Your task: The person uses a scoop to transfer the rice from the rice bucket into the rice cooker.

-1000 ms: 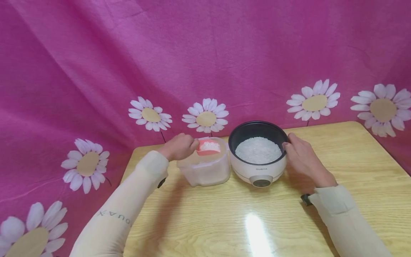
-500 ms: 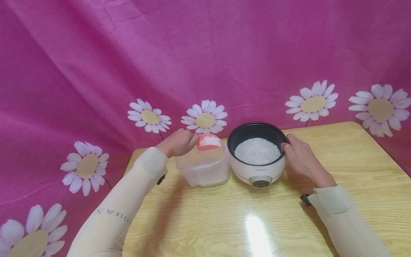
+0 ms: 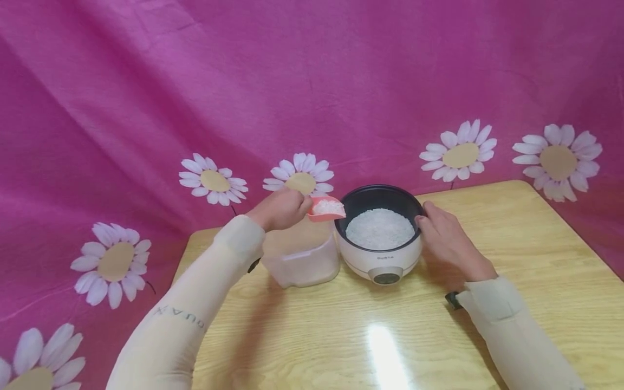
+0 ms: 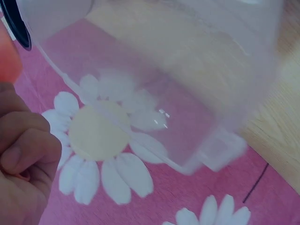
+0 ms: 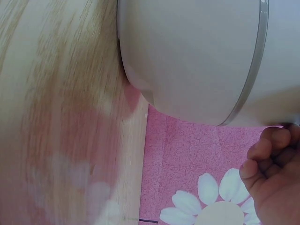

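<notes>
My left hand (image 3: 281, 209) grips the handle of a coral-red scoop (image 3: 325, 218) heaped with white rice. The scoop is raised over the right side of a clear plastic container (image 3: 309, 266), its tip at the left rim of a white rice cooker (image 3: 358, 261). White rice (image 3: 380, 228) covers the bottom of the cooker's dark inner pot. My right hand (image 3: 448, 238) holds the cooker's right side at the rim. Curled fingers of the left hand (image 4: 28, 150) show in the left wrist view. In the right wrist view, the right hand's fingertips (image 5: 253, 168) curl below the cooker's side.
Container and cooker stand side by side on a wooden table (image 3: 312, 336). Behind them hangs a magenta cloth (image 3: 302, 81) printed with white daisies, close to the table's back edge.
My left hand has lifted the rice-filled scoop out of the container and carried it right to the cooker's rim. My right hand keeps its hold on the cooker. The head view has shifted slightly.
</notes>
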### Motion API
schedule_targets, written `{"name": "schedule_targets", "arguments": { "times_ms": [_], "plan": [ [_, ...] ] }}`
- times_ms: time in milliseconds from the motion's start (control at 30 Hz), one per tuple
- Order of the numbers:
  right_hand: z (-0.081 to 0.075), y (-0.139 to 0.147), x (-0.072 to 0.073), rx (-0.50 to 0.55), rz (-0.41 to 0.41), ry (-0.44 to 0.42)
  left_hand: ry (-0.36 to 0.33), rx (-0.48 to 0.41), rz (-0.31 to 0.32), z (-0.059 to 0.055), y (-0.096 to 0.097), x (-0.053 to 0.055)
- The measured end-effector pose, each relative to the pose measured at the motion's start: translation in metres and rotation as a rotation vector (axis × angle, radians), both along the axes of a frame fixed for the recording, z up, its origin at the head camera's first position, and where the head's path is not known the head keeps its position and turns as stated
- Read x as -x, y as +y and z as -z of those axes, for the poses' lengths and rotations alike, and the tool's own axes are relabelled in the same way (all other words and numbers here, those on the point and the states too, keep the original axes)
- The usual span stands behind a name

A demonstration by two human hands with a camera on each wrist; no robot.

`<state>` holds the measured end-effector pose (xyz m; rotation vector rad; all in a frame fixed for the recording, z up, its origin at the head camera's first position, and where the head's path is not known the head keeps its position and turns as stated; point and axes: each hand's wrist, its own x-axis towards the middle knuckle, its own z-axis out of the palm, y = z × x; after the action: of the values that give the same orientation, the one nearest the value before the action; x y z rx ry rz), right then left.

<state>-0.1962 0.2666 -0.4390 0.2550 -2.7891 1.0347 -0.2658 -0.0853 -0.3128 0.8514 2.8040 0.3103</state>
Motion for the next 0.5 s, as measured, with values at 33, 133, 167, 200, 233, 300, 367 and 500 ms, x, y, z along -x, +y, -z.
{"name": "schedule_targets", "arguments": {
  "times_ms": [33, 133, 167, 200, 233, 300, 367, 500],
  "plan": [
    [0.0, 0.0, 0.0, 0.007, 0.0, -0.009, 0.012, 0.013, 0.001, 0.0, 0.003, 0.001],
    [-0.001, -0.001, 0.0, 0.019, 0.001, -0.029, 0.051, 0.056, 0.007, 0.001, 0.013, 0.002],
    [-0.001, -0.001, 0.0, 0.017, 0.003, -0.03, 0.069, 0.07, 0.015, 0.002, 0.016, 0.003],
    [-0.001, -0.001, 0.0, 0.017, 0.003, -0.03, 0.085, 0.086, 0.022, 0.002, 0.02, 0.003],
    [-0.001, -0.001, 0.0, 0.015, 0.004, -0.027, 0.094, 0.097, 0.027, 0.002, 0.023, 0.004],
    [-0.001, -0.001, 0.0, 0.004, 0.006, -0.012, 0.114, 0.121, 0.044, 0.003, 0.029, 0.005],
    [-0.001, 0.0, 0.0, -0.001, 0.004, -0.003, 0.128, 0.144, 0.059, 0.003, 0.035, 0.006],
    [-0.001, 0.001, 0.0, -0.006, 0.001, -0.006, 0.145, 0.181, 0.07, 0.005, 0.045, 0.008]
  ]
}}
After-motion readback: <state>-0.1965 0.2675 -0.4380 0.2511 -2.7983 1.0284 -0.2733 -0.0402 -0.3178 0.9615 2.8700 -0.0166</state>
